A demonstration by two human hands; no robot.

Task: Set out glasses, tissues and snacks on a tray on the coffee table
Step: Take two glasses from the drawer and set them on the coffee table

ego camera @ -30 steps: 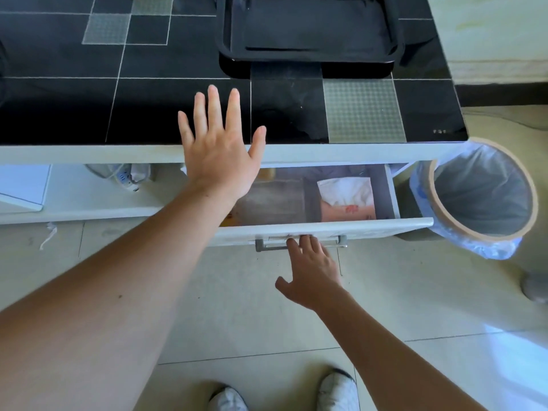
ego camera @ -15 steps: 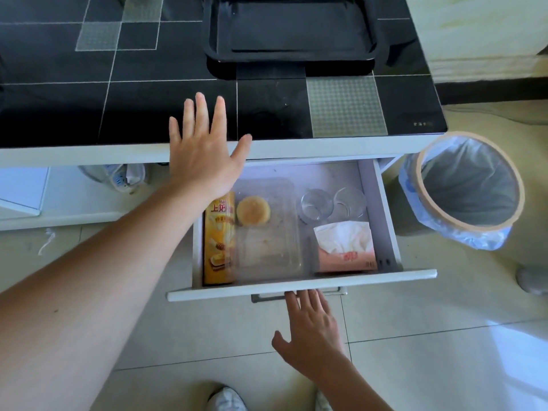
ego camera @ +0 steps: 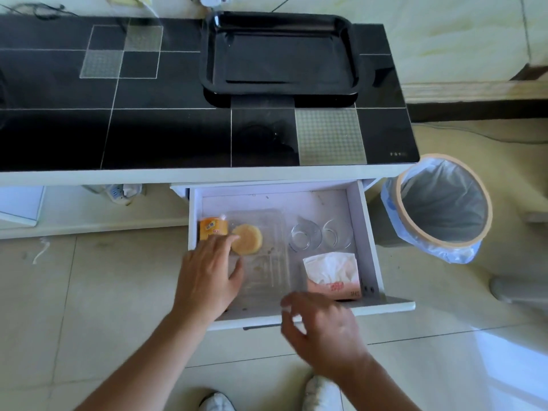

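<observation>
Now left hand (ego camera: 209,269) fingers relaxed over orange snack can (ego camera: 212,229); right hand (ego camera: 321,327) blurred, loosely curled, holding nothing.

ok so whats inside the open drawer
In the drawer: chips can, partly under the left hand, a clear box holding a bun, two glasses, a tissue pack.

So the white drawer (ego camera: 367,238) under the black worktop (ego camera: 166,137) is pulled wide open. Inside it: an orange snack can (ego camera: 213,229) at the left wall, a clear box (ego camera: 267,256) with a round bun (ego camera: 247,239) next to that, two glasses (ego camera: 320,236) toward the right, tissue pack (ego camera: 333,275) in front of them. Left hand (ego camera: 209,278) is over the can, right hand (ego camera: 321,329) hovers at the drawer's front edge, fingers loose. Black tray (ego camera: 280,54) sits on the worktop behind the drawer
</observation>
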